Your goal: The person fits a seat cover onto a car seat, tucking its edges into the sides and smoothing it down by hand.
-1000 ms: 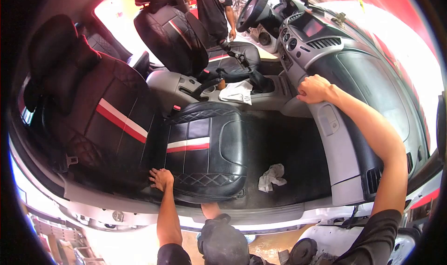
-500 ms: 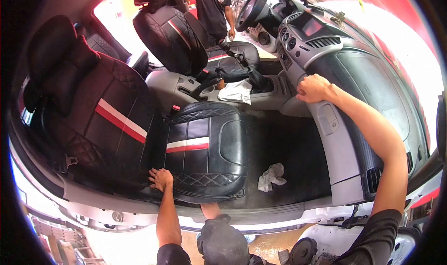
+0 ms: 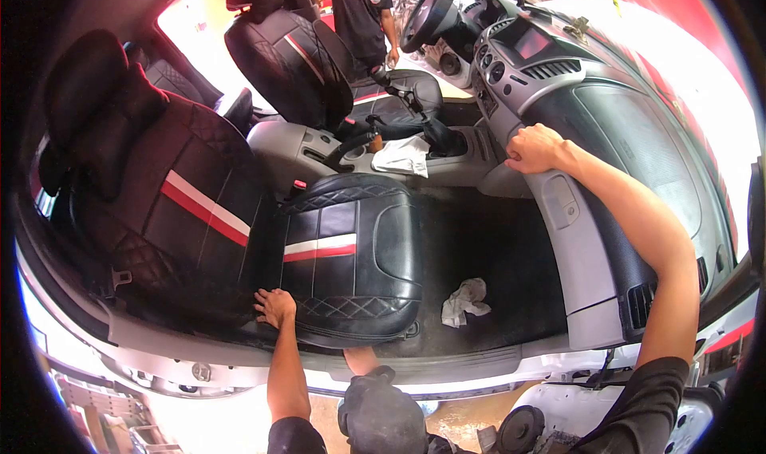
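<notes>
My left hand (image 3: 275, 307) lies with its fingers spread on the black passenger seat (image 3: 391, 238), where the side of the cushion meets the backrest (image 3: 152, 183). The seat has diamond stitching and a white and red stripe. My right hand (image 3: 535, 148) rests, fingers curled in, on the dashboard's grey trim near the top of the glove box (image 3: 562, 203). I see nothing held in it. Below the seat's near edge shows a patch of skin (image 3: 362, 361), beside a dark rounded shape (image 3: 381, 412) that I cannot make out for certain.
A crumpled white cloth (image 3: 464, 302) lies on the dark floor mat (image 3: 503, 254). Another white cloth (image 3: 403, 156) lies on the centre console beside the gear lever (image 3: 435, 127). A person (image 3: 363, 19) stands beyond the driver's seat (image 3: 291, 63). The steering wheel (image 3: 431, 13) is at the far side.
Both hands stay where they were. The view has shifted very slightly, so the far seats and console appear a little further left.
</notes>
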A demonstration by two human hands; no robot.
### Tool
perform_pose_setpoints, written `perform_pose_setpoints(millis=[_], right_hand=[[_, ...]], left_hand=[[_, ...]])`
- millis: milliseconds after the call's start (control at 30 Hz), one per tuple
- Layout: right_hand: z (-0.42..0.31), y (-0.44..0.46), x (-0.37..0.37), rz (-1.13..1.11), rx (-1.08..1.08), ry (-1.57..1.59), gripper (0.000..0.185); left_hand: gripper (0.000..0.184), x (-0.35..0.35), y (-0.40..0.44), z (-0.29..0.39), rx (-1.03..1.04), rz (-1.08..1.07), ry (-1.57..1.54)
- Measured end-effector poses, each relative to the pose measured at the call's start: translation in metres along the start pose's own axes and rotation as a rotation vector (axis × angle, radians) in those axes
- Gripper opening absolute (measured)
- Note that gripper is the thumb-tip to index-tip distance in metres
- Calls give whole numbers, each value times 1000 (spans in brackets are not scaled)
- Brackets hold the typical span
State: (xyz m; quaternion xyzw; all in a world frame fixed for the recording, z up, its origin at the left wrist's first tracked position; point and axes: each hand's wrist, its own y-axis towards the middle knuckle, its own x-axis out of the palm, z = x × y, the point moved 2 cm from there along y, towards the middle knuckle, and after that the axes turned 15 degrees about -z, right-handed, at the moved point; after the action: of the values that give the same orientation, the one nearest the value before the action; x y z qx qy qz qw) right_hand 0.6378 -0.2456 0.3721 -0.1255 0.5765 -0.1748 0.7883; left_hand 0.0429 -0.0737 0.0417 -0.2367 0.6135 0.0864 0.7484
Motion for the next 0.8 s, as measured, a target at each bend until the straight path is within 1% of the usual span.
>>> perform_pose_setpoints(millis=[100,300,800], right_hand=[[0,1,0,-9,-1,-12,36],[1,-1,1,19,-26,8,36],[0,1,1,-7,-7,-9,38]], left_hand=[[55,5,3,-1,-4,31,-5],[54,7,7,-3,3,19,-10],[56,13,13,-4,0,51,-13]])
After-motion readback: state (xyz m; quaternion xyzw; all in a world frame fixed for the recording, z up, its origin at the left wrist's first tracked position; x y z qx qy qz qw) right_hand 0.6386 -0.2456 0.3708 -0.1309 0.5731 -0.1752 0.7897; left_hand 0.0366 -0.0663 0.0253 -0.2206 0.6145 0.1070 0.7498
